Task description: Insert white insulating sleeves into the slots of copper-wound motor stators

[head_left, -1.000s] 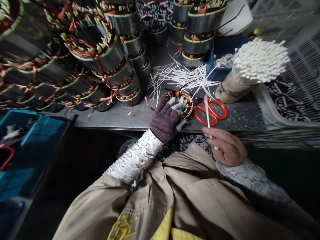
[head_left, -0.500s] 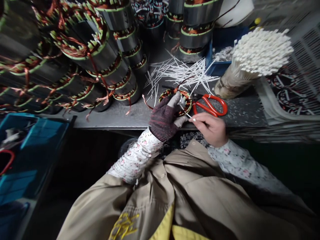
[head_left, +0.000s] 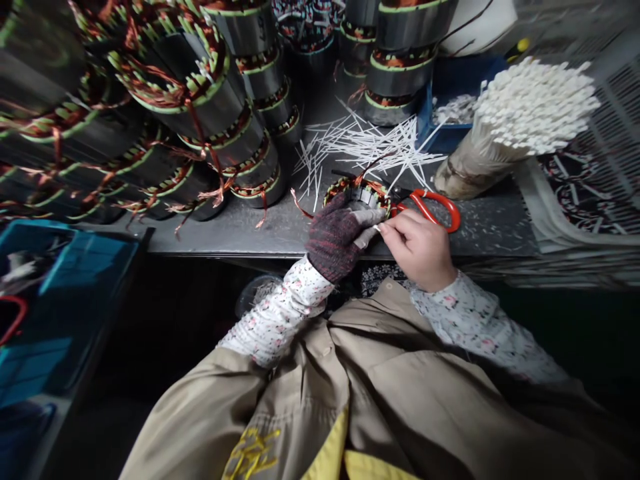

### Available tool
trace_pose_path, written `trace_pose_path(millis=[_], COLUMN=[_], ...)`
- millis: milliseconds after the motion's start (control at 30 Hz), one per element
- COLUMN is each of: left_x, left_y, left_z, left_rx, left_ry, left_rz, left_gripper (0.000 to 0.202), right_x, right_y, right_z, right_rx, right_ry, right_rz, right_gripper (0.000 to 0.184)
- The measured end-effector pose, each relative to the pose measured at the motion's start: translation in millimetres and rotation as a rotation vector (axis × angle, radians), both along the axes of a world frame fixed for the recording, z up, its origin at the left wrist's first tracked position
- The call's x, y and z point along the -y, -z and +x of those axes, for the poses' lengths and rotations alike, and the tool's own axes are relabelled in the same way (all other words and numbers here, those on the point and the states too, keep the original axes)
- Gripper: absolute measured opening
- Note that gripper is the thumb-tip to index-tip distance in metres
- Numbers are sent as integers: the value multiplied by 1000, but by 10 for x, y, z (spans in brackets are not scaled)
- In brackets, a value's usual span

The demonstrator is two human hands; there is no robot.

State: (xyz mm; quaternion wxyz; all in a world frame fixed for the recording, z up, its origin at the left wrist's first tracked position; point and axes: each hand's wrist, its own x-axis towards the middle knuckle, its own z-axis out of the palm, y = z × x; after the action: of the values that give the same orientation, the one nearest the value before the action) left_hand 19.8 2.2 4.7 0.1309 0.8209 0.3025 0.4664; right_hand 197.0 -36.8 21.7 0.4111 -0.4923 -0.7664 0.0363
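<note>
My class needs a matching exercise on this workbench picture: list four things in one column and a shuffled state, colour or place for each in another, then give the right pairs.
Column one
1. left hand
2. scissors
3. wire-wound ring nearest the scissors
4. loose white sticks

Column two
A. strewn in a criss-cross heap
B. partly covered by the left hand
C. red-handled and partly hidden by the bare right hand
D. gloved

Right pairs
1-D, 2-C, 3-B, 4-A

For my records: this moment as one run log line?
left hand: gloved, on wire-wound ring | right hand: pinching small white piece | red-handled scissors: beside ring
</note>
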Motion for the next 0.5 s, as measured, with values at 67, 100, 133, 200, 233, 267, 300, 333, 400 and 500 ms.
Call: trace_pose_path(millis=[67, 100, 133, 200, 233, 267, 300, 333, 400, 500], left_x=[-6, -11, -17, -23, -21, -14, -4, 9, 37, 58], left_y=[4, 10, 17, 28, 28, 23, 13, 0, -28, -48], left_z=[-14, -21, -27, -37, -37, -35, -31, -24, -11, -15], left_rx=[-62, -81, -101, -132, -139, -133, -118, -100, -72, -78], left_ry=[4, 10, 10, 10, 7, 4, 2, -2, -16, -91], left_rz=[-25, -34, -43, -36, -24, -9, 2, 7, 5, 1], left_gripper=[25, 25, 25, 24, 24, 23, 23, 23, 22, 24], right_x=[-37, -41, -36, -5, 16, 38, 58, 76, 106, 152], right_y=[37, 39, 28, -35, -84, -143, -207, -272, -382, -434], right_z=[14, 15, 10, -16, -30, -40, -42, -34, 8, 86], right_rx=[-7, -23, -37, -25, -4, 8, -9, -63, -249, -503], right_ry=[22, 32, 44, 62, 54, 24, -28, -92, -207, -358], right_rz=[-30, -42, -51, -78, -98, -124, -158, -191, -223, -305], right_gripper=[25, 24, 24, 25, 27, 28, 29, 30, 28, 24])
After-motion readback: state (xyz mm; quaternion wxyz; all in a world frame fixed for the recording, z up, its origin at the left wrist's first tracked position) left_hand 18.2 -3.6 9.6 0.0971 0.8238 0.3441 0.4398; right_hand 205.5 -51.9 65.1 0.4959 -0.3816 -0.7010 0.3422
